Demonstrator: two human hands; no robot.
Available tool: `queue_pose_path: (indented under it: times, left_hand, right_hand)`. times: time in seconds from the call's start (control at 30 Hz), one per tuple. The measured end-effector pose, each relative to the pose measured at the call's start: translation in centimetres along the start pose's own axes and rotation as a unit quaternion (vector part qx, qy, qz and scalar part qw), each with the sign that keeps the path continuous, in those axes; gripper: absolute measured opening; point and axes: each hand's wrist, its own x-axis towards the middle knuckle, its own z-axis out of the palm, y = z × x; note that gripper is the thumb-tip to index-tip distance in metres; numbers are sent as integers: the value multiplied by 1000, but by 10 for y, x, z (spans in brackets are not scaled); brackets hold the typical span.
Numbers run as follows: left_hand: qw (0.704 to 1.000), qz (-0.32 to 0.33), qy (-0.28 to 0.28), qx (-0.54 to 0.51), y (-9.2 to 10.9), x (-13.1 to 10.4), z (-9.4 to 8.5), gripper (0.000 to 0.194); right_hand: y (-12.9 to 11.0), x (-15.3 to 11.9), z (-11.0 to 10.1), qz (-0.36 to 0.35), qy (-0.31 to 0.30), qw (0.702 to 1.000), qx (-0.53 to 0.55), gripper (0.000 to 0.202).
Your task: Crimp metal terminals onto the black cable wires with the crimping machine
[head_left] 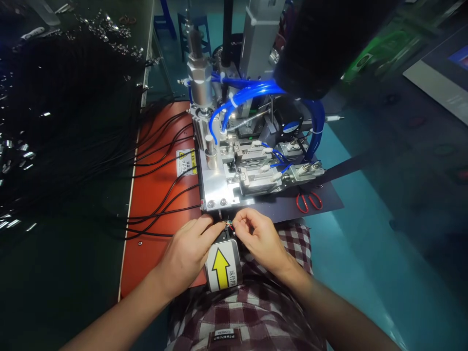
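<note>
My left hand (190,248) is closed at the near edge of the metal machine (219,187), its thumb and index finger pinched by a small bundle of thin coloured wires (229,224). Facing it from the right, my right hand (261,239) is also closed, with thumb and fingertips pressed together beside the same wires. What exactly lies between the fingertips of each hand is too small to make out. Just below the hands sits a white label with a yellow arrow (221,268). Several black cables (164,212) run leftward from the machine over the orange-red board (153,263).
Red-handled scissors (309,202) lie on the dark plate to the right. Blue air tubes (256,88) arch over the machine. A large heap of black cables with shiny metal ends (73,87) fills the left side. A dark cylinder hangs at the upper right.
</note>
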Motion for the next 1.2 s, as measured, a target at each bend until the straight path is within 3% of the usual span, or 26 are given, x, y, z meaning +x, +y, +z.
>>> queue_pose_path:
  times: [0.23, 0.57, 0.77, 1.0, 1.2]
  left_hand:
    - [1000, -2, 5, -3, 1, 1, -2, 28]
    - [1000, -8, -10, -7, 0, 0, -2, 27]
    - [1000, -9, -14, -15, 0, 1, -2, 26]
    - [994, -76, -65, -41, 6, 4, -11, 23]
    - [997, -15, -62, 47, 4, 0, -11, 30]
  right_hand:
    - [12, 0, 2, 122, -36, 976, 175, 19]
    - [11, 6, 12, 139, -49, 959, 242, 20]
    - [8, 7, 13, 149, 1, 972, 181, 15]
    - [5, 10, 12, 168, -22, 957, 234, 18]
    - [9, 9, 11, 161, -23, 962, 220, 20]
